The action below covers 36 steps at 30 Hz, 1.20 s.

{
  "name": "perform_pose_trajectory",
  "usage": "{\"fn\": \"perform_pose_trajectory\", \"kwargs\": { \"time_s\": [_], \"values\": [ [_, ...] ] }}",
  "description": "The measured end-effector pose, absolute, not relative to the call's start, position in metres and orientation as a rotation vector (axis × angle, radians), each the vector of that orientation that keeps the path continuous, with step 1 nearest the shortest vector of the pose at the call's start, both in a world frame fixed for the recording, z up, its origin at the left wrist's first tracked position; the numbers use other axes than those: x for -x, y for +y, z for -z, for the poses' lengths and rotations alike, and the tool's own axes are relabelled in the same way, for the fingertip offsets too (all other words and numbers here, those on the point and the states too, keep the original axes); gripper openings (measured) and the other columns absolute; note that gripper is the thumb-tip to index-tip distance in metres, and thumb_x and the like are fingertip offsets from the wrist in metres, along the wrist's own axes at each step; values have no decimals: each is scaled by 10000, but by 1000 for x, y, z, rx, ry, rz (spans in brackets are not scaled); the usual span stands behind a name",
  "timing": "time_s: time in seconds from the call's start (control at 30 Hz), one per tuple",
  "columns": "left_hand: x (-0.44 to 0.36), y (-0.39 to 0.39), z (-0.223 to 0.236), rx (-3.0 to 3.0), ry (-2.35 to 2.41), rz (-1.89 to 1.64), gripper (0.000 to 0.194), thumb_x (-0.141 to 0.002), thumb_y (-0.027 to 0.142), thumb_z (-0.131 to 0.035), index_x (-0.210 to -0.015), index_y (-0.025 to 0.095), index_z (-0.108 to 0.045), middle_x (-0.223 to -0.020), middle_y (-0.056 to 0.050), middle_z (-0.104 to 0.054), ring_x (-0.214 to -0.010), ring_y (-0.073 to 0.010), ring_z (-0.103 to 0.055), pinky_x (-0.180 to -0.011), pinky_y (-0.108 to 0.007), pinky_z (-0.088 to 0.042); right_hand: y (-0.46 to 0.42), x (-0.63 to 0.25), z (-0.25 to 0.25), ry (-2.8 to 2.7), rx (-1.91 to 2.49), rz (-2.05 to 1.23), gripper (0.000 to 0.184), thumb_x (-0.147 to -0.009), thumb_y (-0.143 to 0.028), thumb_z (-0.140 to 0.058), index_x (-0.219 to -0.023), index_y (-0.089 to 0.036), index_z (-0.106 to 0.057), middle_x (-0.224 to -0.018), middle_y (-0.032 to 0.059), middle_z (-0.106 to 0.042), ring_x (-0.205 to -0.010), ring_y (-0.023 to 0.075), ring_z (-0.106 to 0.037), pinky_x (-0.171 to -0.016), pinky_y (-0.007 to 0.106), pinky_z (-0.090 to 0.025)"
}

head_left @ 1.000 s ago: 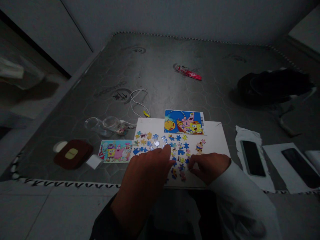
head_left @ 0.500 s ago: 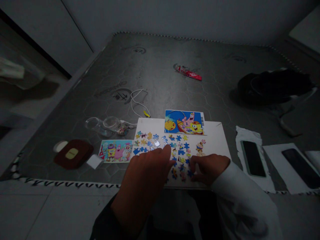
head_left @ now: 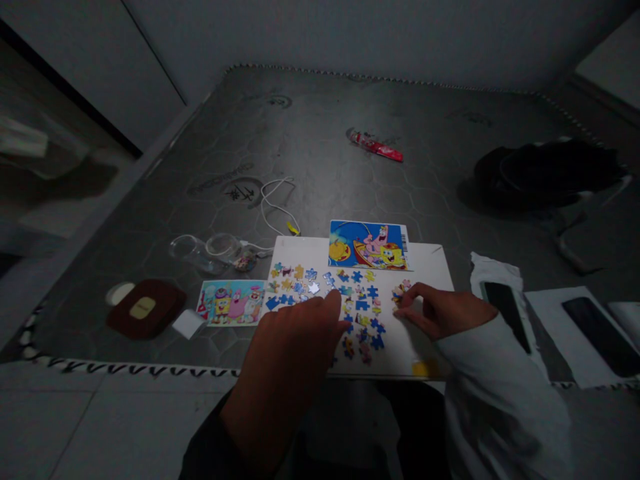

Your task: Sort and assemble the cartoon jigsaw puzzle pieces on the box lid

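Several loose cartoon puzzle pieces [head_left: 360, 300] lie scattered on a white board [head_left: 430, 267] at the near edge of a grey mat. A printed cartoon picture [head_left: 367, 245] rests on the board's far edge. My left hand [head_left: 295, 340] lies flat over the left part of the pieces, its fingers stretched out to touch them. My right hand [head_left: 443, 310], in a white sleeve, pinches a small cluster of pieces [head_left: 400, 292] at the right of the pile. A yellow piece [head_left: 423, 368] sits near the board's front edge.
A second cartoon picture [head_left: 231, 301], a small white box [head_left: 187, 323], a brown case [head_left: 145, 308] and clear plastic [head_left: 205, 250] lie to the left. A white cable [head_left: 275, 200] and a red wrapper [head_left: 376, 144] lie farther away. Two phones [head_left: 597, 330] and a black bag [head_left: 545, 170] are on the right.
My right hand has moved from the board's front edge up and right to the small cluster, uncovering the yellow piece. My left hand has stayed in place.
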<state>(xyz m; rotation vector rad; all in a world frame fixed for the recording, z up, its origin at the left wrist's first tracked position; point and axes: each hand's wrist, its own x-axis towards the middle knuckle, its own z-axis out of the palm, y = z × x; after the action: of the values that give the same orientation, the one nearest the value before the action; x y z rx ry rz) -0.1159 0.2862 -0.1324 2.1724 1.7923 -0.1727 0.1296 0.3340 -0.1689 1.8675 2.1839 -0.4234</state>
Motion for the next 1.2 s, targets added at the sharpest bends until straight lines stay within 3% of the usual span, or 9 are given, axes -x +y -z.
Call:
{"fn": "perform_pose_trajectory", "kwargs": {
  "time_s": [0.17,0.53,0.83,1.2],
  "values": [
    [115,285,132,-2167,1809,165,133,-1028,312,-532,-1062,255,-647,-927,-43,-791,-801,-248,-770,-572,-304,-415,337,-146,177,2235,-1978,398,336,-884,-579,-678,-1068,-299,-696,-645,-41,-658,-576,158,-612,-537,261,-329],
    [114,285,134,-2194,1798,152,130,-1023,293,-526,-1055,256,-646,-900,-31,-790,-774,-246,-769,-561,-300,-414,342,-129,180,2206,-2064,417,288,-873,-466,-688,-1113,-307,-707,-667,-39,-660,-603,154,-610,-553,247,-310],
    [114,285,131,-2188,1799,161,138,-1022,275,-512,-1037,256,-649,-877,-31,-788,-763,-260,-769,-557,-306,-413,343,-136,171,2155,-2109,544,208,-834,-487,-730,-868,-282,-723,-660,-46,-669,-600,134,-601,-568,241,-353],
    [114,286,137,-2197,1812,159,132,-1019,294,-518,-1027,248,-641,-866,-32,-781,-721,-246,-756,-534,-300,-371,344,-101,186,2088,-2523,583,340,-855,-583,-671,-818,-255,-752,-665,0,-672,-613,162,-581,-592,287,-346]
  ]
}}
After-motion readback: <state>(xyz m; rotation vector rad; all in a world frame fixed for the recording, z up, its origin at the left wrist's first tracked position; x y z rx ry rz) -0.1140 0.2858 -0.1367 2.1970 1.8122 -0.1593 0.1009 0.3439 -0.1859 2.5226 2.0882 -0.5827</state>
